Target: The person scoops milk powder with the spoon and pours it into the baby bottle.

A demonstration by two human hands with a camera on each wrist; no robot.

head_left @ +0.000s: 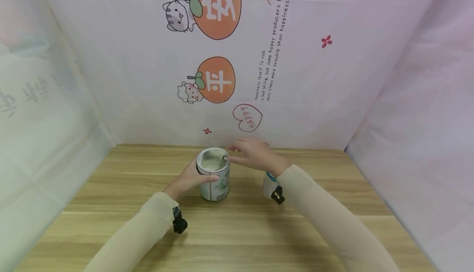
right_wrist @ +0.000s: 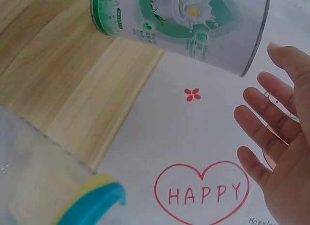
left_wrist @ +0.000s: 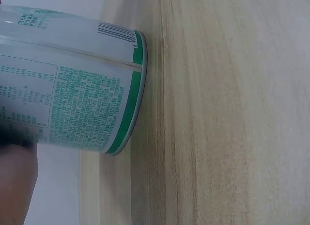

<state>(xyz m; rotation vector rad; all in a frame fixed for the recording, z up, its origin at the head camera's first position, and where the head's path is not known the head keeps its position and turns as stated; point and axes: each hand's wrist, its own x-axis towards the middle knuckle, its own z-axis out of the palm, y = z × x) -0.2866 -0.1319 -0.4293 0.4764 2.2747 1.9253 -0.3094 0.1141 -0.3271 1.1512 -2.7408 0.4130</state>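
We are seeing a can [head_left: 214, 176] standing upright on the worktop [head_left: 237, 231], its long axis vertical and its open mouth pointing up, near the middle of the far edge. Our left hand [head_left: 192, 177] is wrapping round the can's left side, thumb across the front, gripping it. Our right hand [head_left: 253, 154] is hovering just beside the rim, on its right, fingers [right_wrist: 264, 133] spread and nearly straight, holding nothing. A lidded jar [head_left: 269, 184] is sitting under the right wrist, near the can. A printed cloth [head_left: 314, 78] is hanging behind the far edge.
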